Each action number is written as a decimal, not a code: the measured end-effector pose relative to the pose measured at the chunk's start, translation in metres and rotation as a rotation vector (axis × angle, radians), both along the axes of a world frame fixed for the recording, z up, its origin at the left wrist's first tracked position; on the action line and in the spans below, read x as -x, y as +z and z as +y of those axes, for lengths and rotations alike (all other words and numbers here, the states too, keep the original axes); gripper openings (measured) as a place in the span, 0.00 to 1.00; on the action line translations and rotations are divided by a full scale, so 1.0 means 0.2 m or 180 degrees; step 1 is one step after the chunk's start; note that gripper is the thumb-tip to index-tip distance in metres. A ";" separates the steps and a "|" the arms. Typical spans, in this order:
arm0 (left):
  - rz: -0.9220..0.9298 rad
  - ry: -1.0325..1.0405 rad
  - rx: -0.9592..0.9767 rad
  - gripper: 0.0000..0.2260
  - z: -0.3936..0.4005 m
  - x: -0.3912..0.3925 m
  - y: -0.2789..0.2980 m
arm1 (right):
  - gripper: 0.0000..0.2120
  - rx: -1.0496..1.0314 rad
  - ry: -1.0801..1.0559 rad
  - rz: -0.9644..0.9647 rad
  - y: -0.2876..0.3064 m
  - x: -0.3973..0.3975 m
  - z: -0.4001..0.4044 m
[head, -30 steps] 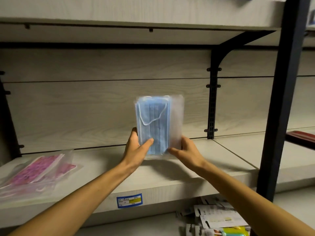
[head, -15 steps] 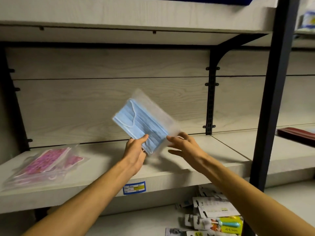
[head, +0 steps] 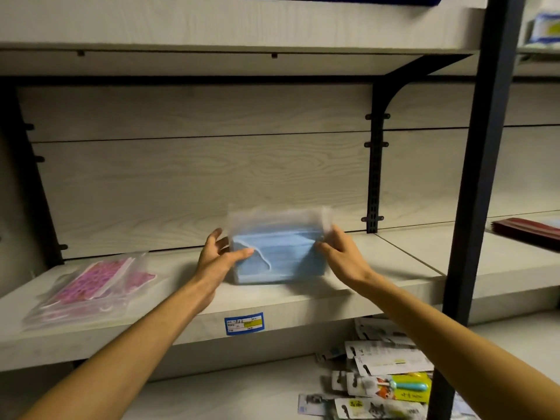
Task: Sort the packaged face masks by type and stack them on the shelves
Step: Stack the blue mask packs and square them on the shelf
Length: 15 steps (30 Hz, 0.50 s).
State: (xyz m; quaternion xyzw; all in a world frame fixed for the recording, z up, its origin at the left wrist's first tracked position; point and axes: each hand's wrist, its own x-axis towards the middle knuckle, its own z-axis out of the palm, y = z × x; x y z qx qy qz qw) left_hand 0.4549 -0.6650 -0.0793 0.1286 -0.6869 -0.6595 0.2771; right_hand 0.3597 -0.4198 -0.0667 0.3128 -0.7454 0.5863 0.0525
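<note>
A clear packet of blue face masks lies lengthwise, tilted up toward me, with its lower edge at the middle shelf. My left hand holds its left end, thumb across the front. My right hand pinches its right end. A pile of clear packets of pink patterned masks rests on the same shelf, far to the left.
A black upright post stands close on the right, and a black bracket sits behind the packet's right side. Dark red items lie on the neighbouring shelf at right. Several carded packages are scattered on the lower shelf.
The blue packet has turned from upright through a slant to lengthwise and come down onto the shelf. Both hands moved down with it and took its two ends.
</note>
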 end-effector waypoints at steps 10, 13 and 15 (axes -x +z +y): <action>0.0167 0.0319 0.0417 0.18 0.13 -0.03 -0.02 | 0.18 0.0559 -0.0037 -0.0885 -0.06 -0.03 -0.06; 0.0078 0.0269 0.0473 0.22 0.14 -0.04 -0.02 | 0.25 0.0702 -0.0069 -0.0913 -0.04 -0.07 -0.09; 0.0081 0.0307 0.0546 0.24 0.13 -0.05 -0.03 | 0.27 0.0832 -0.0141 -0.0917 -0.03 -0.07 -0.11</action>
